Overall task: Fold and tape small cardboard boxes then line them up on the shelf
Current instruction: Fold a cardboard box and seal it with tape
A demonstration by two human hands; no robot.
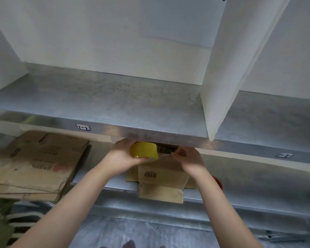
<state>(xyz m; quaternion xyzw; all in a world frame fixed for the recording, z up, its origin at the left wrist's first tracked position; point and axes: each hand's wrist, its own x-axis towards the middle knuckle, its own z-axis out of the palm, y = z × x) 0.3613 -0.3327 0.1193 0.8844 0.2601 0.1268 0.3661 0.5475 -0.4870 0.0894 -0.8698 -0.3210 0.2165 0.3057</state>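
With left hand (121, 155) gripping tape roll (144, 150) and right hand (189, 159) seemingly pinching its loose end, pull strip taut, centre over box (161, 174) seam, press flat.

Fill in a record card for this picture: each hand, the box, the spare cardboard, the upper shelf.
left hand: grips the yellow tape roll
right hand: pinches the tape end drawn off the roll
small box: on the lower shelf under the hands, one flap over the edge
flattened cardboard: stacked on the same shelf, to the left
upper shelf: metal, with a white divider standing on it
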